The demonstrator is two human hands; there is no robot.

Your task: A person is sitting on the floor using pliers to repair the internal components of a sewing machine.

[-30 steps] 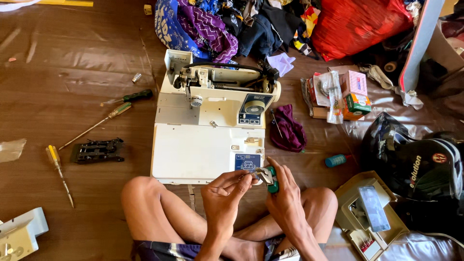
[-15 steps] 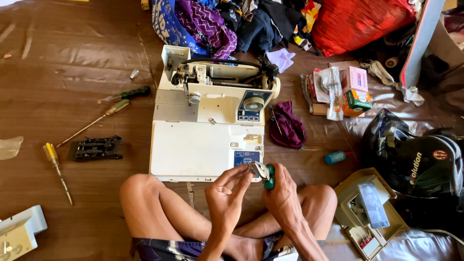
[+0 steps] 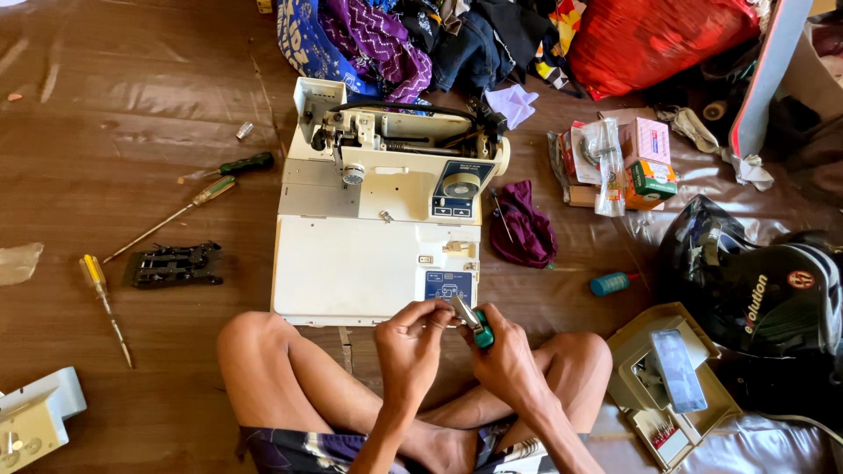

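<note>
I sit cross-legged on a brown floor behind a white sewing machine [image 3: 378, 237] lying on its back. My right hand [image 3: 505, 360] grips a small tool with a green handle [image 3: 483, 335]. My left hand [image 3: 411, 338] pinches a small shiny metal part [image 3: 461, 310] at the tool's tip. Both hands meet just below the machine's near edge, over my knees.
Left of the machine lie two screwdrivers [image 3: 230, 167], a yellow-handled screwdriver [image 3: 97, 281] and a black metal part [image 3: 173, 265]. A purple cloth [image 3: 525, 230], a blue tube [image 3: 610, 283], boxes [image 3: 645, 158], a black helmet [image 3: 764, 285] and an open accessory tray [image 3: 672, 386] lie right. Clothes pile up behind.
My hands stay together with the tool and metal part; the fingers have shifted slightly on the part. The view has tilted a little.
</note>
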